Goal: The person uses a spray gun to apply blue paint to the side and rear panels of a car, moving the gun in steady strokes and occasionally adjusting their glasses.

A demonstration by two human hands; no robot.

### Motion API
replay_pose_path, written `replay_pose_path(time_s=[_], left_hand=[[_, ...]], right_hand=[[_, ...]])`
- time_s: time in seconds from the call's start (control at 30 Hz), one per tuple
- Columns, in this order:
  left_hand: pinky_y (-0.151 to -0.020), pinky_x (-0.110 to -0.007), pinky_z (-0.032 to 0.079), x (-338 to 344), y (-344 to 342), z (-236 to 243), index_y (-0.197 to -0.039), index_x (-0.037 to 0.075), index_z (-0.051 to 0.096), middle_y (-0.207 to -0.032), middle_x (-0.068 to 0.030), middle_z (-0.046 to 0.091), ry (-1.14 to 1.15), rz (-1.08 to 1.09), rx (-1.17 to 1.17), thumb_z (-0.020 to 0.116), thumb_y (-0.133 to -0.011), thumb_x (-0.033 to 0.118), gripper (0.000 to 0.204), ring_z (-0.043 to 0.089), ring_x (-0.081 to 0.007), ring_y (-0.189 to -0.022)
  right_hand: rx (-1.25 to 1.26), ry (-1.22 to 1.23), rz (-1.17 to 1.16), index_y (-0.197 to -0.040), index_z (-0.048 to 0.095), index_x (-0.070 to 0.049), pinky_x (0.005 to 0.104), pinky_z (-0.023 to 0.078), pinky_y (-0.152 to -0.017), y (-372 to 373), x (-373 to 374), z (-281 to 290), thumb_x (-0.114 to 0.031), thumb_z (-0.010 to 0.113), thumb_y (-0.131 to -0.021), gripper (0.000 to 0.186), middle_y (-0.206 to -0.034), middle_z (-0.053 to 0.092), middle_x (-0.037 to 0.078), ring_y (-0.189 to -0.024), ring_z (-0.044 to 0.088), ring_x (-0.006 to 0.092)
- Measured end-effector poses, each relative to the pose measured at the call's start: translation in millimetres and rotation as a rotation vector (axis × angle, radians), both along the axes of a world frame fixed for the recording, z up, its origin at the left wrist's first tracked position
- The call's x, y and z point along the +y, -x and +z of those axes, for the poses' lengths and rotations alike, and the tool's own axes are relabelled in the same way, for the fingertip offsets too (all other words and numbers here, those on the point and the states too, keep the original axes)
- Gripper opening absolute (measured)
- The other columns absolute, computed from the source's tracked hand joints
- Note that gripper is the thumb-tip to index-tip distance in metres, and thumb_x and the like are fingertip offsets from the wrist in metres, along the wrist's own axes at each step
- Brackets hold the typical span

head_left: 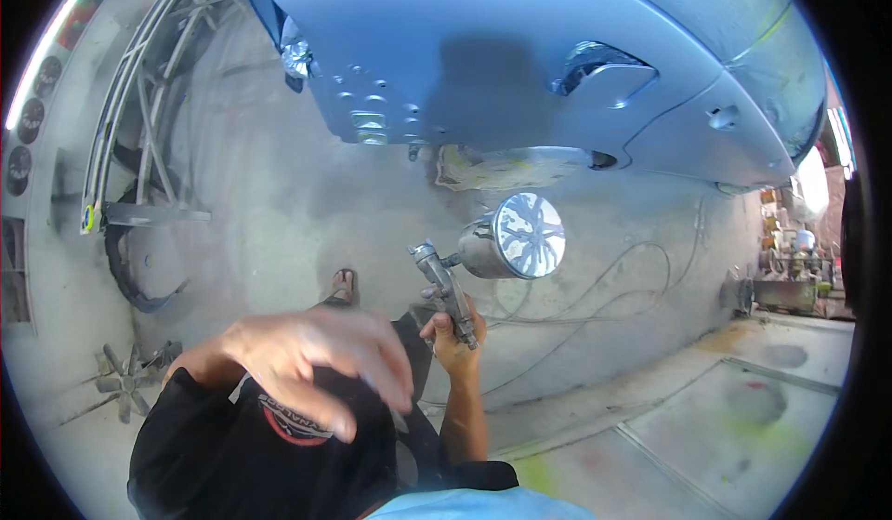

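Nearest, between seven and eight o'clock: left hand (pixel 321 357), empty, fingers loosely spread. At six: right hand (pixel 455 345) gripping a spray gun (pixel 446 288), its silver cup (pixel 528 236) toward two o'clock. Beyond, at twelve: blue car body (pixel 390 18).

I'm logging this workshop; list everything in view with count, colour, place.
Car body: 1, blue, top.
Spray gun with cup: 1, silver, centre.
Metal frame: 1, grey, upper left.
Curved strip: 1, dark, left.
Bladed thing: 1, grey, lower left.
Tube light: 1, white, far left.
Hose: count unclear, grey, floor right.
Clutter: uncountable, mixed, far right.
Cloth-like thing: 1, light blue, bottom.
Shirt: 1, black, lower left.
Foot: 1, sandalled, centre.
Left hand: 1, empty, lower left.
Right hand: 1, gripping the gun.
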State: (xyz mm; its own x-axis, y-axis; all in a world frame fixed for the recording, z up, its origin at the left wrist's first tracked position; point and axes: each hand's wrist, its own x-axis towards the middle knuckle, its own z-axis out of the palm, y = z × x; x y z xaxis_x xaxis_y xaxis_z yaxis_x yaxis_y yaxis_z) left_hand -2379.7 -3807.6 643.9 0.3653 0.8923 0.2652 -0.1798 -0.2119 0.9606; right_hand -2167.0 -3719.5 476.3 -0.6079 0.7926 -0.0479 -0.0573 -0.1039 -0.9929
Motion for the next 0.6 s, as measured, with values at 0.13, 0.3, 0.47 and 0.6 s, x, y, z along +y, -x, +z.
replay_pose_path(time_s=[0.13, 0.3, 0.47, 0.6], left_hand=[[-0.101, -0.042, 0.042, -36, -30, -19, -0.13, 0.002, 0.059, -0.132, -0.0165, 0.057, 0.092, -0.402, -0.054, 0.068, -0.092, 0.02, 0.043, 0.054, -0.0327, -0.118], [-0.096, -0.041, 0.045, -40, -27, -20, -0.119, 0.001, 0.062, -0.124, -0.0167, 0.059, 0.125, -0.515, 0.046, 0.06, -0.097, 0.019, 0.029, 0.056, -0.0321, -0.115], [-0.091, -0.041, 0.048, -36, -17, -10, -0.107, 0.001, 0.062, -0.115, -0.0148, 0.063, 0.222, -0.502, -0.067, 0.059, -0.098, 0.02, 0.021, 0.06, -0.0319, -0.108], [-0.086, -0.04, 0.049, -21, -11, 5, -0.11, -0.001, 0.063, -0.111, -0.0151, 0.066, -0.001, -0.443, -0.075, 0.063, -0.096, 0.023, 0.028, 0.063, -0.0313, -0.101]], right_hand=[[-0.074, 0.062, 0.043, -0.126, 0.059, 0.0, 0.0228, 0.049, -0.056, -14, -9, 16, -0.026, 0.066, -0.095, 0.041, -0.11, 0.068, 0.009, -0.06, 0.058, 0.0081], [-0.323, -0.03, -0.019, -0.11, 0.064, 0.001, 0.0239, 0.047, -0.054, -29, -10, 41, -0.028, 0.061, -0.098, 0.032, -0.074, 0.068, 0.007, -0.054, 0.058, 0.0099], [-0.143, -0.004, -0.166, -0.115, 0.061, 0.004, 0.0253, 0.046, -0.049, -25, 10, 55, -0.039, 0.058, -0.097, 0.047, -0.07, 0.065, 0.009, -0.051, 0.058, 0.0117], [-0.136, -0.11, -0.249, -0.121, 0.056, 0.008, 0.027, 0.046, -0.045, -28, 45, 71, -0.049, 0.057, -0.096, 0.062, -0.093, 0.069, 0.015, -0.05, 0.058, 0.0145]])
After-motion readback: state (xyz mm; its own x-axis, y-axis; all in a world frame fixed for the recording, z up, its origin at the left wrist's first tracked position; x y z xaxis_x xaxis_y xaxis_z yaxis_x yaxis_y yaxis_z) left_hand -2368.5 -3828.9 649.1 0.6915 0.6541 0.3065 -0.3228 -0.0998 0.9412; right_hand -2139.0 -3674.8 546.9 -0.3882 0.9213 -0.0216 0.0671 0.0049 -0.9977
